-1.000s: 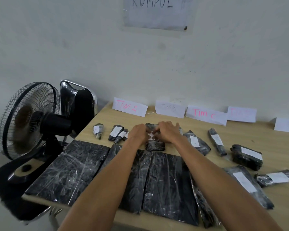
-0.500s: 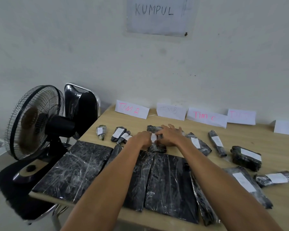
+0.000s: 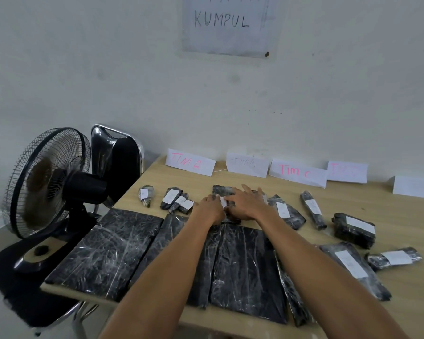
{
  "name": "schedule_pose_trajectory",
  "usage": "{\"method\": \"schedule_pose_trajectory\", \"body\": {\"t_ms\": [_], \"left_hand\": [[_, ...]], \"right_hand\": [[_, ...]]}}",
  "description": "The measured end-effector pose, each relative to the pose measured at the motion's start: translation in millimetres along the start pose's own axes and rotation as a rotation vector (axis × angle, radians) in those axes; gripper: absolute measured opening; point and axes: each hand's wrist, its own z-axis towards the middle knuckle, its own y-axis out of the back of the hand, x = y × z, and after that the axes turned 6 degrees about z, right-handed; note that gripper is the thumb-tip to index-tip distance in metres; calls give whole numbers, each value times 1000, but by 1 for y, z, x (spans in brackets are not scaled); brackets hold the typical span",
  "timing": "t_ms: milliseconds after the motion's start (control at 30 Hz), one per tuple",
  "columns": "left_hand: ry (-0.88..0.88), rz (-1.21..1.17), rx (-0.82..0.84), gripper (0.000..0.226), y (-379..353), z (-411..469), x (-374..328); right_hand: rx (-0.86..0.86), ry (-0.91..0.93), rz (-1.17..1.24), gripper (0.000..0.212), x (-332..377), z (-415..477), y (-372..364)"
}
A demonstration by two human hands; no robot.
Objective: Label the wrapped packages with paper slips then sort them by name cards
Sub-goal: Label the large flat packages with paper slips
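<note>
A wrapped package [image 3: 219, 189] lay just before the TIM B card [image 3: 247, 165], bearing a paper slip [image 3: 223, 201].
The right hand [image 3: 245, 204] pressed it with straight fingers; whether the left hand [image 3: 209, 209] gripped the slip could not be told.

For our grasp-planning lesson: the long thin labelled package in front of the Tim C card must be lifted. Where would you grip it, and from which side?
Pinch the long thin package across its narrow width at mid-length, coming from above. It lies flat on the table with bare wood along both long sides, so a pinch should fit there.
</note>
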Motion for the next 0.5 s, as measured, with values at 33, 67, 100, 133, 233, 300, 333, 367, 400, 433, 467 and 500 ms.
{"method": "schedule_pose_trajectory", "body": {"t_ms": [33, 67, 100, 133, 233, 300, 333, 367, 400, 433, 467, 500], "left_hand": [[8, -8, -24, 67, -1, -3, -1], [17, -16, -55, 69, -1, -6, -3], [24, -24, -92, 72, -2, -9, -6], [30, -32, -132, 76, -2, -11, -10], [27, -68, -247, 79, 2, -17, -22], [-22, -85, -318, 76, 5, -20, -38], [-58, -84, -349, 75, 6, -22, -50], [-96, -86, -380, 75, 7, -23, -66], [-138, -91, -411, 75, 7, -24, -84], [-184, -98, -436, 73, 6, -25, -103], [-238, -102, -453, 70, 4, -26, -125], [-302, -106, -468, 67, 1, -29, -154]], "right_hand": [[-17, 7, 22, 52, 1, -2, 0], [-48, 11, 56, 56, 2, -5, 0], [-91, 11, 97, 59, 1, -8, -1], [-143, 9, 139, 61, -1, -13, -1], [-297, -8, 230, 58, -13, -26, 0], [-372, -42, 253, 54, -28, -41, 3], [-404, -68, 252, 53, -40, -50, 5], [-432, -101, 252, 52, -53, -61, 8], [-458, -139, 261, 51, -69, -72, 10], [-479, -179, 274, 50, -85, -84, 11], [-501, -221, 284, 48, -103, -99, 11], [-521, -270, 287, 47, -125, -119, 9]]}}
